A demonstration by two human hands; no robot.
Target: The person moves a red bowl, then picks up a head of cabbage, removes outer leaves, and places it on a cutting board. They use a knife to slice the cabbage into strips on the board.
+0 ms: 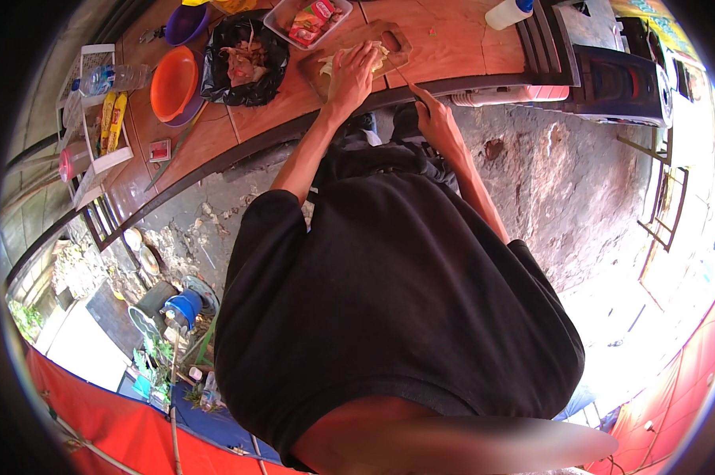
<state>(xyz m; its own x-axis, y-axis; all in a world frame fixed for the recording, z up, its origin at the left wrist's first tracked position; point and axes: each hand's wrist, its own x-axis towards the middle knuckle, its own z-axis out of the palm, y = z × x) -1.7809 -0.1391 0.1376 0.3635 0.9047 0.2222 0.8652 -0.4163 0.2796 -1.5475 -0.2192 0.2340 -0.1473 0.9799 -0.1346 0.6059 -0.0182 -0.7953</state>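
Observation:
My left hand (352, 74) lies flat, fingers spread, over pale yellowish sliced food (382, 58) on a wooden cutting board (402, 57). What the food is, I cannot tell. My right hand (437, 122) is closed around the dark handle of a knife (406, 77), just off the board's near edge. The thin blade points up and left towards the board. Behind the board stands a clear plastic container (287, 24) with a red packet (311, 22) in it. Left of the board, a black plastic bag (215, 77) lies opened around meat or bone scraps (246, 62).
Orange (173, 83) and purple (187, 25) bowls stand on the tiled counter (452, 56) at the left, near a white rack (113, 159) with yellow packets and a plastic bottle (105, 80). A white squeeze bottle (507, 14) is at the back right. A dark stove-like appliance (618, 83) stands beyond the counter's right end.

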